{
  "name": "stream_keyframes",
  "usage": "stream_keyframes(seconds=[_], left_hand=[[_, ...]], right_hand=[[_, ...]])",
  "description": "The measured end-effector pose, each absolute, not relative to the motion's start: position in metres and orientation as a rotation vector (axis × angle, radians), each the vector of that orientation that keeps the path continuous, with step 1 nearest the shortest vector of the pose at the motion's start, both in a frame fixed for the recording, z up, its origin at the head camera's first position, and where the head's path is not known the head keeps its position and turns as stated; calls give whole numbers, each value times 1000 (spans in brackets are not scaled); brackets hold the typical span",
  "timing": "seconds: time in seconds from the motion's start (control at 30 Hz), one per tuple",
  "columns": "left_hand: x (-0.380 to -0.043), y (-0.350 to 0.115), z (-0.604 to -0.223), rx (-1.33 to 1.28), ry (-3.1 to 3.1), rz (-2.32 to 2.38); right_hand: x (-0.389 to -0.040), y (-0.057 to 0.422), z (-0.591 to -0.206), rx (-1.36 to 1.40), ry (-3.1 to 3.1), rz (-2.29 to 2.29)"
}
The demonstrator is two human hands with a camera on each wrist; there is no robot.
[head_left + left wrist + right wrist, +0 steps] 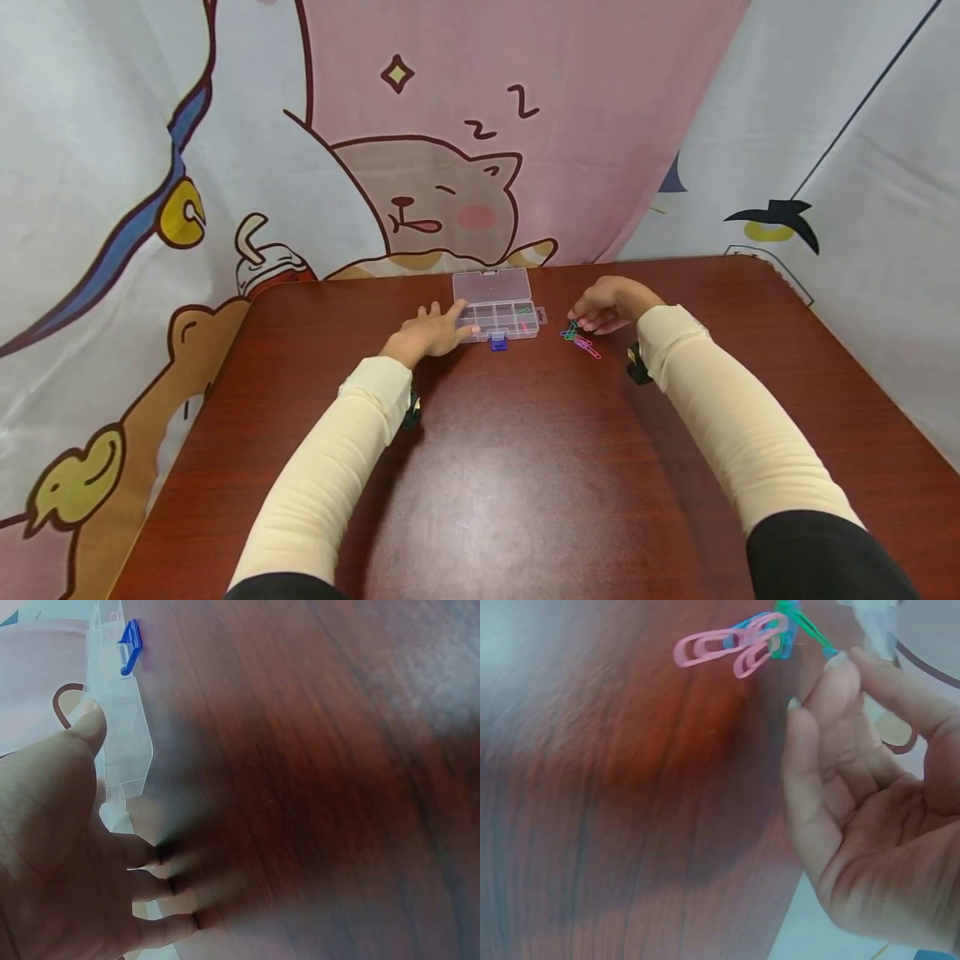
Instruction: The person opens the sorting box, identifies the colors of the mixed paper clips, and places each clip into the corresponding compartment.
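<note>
A clear compartment box (486, 320) lies on the table with its lid (491, 287) tipped back and a blue latch (498, 342) at its front. A green paper clip (522, 310) and a pink one (524, 326) lie in its right-hand compartments. My left hand (429, 332) touches the box's left end, fingers spread, thumb along the front edge. To the right of the box, my right hand (609, 305) pinches a paper clip (826, 649) between thumb and fingertip, at the edge of a small pile. Pink clips (712, 646), with green and blue ones, make up that pile.
The brown wooden table (480, 467) stretches toward me. Behind it hangs a printed cloth (600, 125) with cartoon animals, close to the table's back edge. A clear hanging tab (542, 315) juts from the box's right side.
</note>
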State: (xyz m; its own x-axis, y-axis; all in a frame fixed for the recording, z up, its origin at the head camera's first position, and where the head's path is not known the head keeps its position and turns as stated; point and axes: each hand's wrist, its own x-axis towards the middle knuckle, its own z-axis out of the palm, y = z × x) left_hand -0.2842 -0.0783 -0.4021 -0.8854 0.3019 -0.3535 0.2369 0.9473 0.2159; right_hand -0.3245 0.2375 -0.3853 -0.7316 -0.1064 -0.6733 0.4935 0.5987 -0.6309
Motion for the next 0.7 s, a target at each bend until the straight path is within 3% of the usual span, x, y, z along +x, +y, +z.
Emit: stream_keyframes(seconds=[0.7], left_hand=[[-284,-78,-402,378,2708,233]], right_hand=[[-333,174,-381,265,1946,-1527]])
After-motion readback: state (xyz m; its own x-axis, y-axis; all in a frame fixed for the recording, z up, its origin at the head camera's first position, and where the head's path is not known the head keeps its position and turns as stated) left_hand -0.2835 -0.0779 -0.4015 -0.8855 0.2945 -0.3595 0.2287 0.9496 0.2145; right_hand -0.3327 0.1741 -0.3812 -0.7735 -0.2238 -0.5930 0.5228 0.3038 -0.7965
